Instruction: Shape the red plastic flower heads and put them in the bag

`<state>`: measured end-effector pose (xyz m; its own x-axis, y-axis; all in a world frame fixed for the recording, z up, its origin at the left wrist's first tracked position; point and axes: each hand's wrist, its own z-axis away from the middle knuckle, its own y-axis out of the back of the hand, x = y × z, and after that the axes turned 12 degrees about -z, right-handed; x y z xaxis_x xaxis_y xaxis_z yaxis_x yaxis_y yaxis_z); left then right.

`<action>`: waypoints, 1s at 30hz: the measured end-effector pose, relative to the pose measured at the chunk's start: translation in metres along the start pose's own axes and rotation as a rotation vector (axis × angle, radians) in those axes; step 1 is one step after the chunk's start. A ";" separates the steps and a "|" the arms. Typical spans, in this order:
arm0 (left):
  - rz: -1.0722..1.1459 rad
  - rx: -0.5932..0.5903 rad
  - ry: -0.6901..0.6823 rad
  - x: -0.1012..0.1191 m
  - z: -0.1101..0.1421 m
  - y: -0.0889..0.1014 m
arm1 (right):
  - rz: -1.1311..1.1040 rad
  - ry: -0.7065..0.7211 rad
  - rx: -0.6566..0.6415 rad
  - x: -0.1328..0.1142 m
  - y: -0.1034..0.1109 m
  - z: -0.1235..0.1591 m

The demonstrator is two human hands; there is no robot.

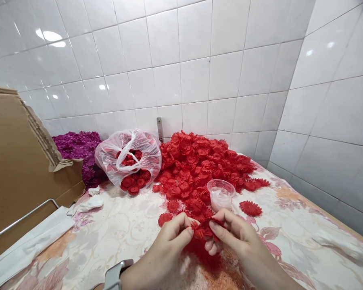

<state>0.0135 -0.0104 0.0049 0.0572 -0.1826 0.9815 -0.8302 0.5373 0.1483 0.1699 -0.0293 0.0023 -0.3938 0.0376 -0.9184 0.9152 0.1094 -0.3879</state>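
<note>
Between my two hands is a red fabric flower point(203, 230), its fringed petals partly covered by my fingers. My left hand point(176, 237) pinches its left side with thumb and forefinger. On the other side, my right hand point(234, 233) grips it with the thumb on top and fingers curled beneath. Just beyond my hands stands a small clear plastic cup point(220, 195) with whitish contents. A large heap of red fabric flowers point(199, 161) spreads behind the cup. One loose red flower point(251, 208) lies to the right of it.
A clear plastic bag point(109, 161) of red flowers stands beside a purple flower pile point(78, 146). A cardboard box point(15, 141) occupies the left. Crumpled white tissue point(340, 243) lies at right on the floral tablecloth point(117, 229). A tiled wall point(193, 80) closes off the back.
</note>
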 end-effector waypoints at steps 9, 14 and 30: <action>-0.059 0.055 0.023 -0.009 -0.003 0.001 | -0.349 -0.127 0.132 0.000 -0.005 0.001; -0.058 0.069 0.049 -0.011 -0.003 0.001 | -0.471 -0.173 0.149 0.003 -0.006 0.000; -0.869 0.463 -0.157 0.000 -0.013 0.024 | -0.273 -0.052 0.100 -0.003 0.008 -0.009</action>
<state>0.0006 0.0127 0.0097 0.7015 -0.4852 0.5219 -0.6709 -0.2028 0.7133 0.1781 -0.0194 0.0030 -0.6239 -0.0308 -0.7809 0.7811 0.0099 -0.6244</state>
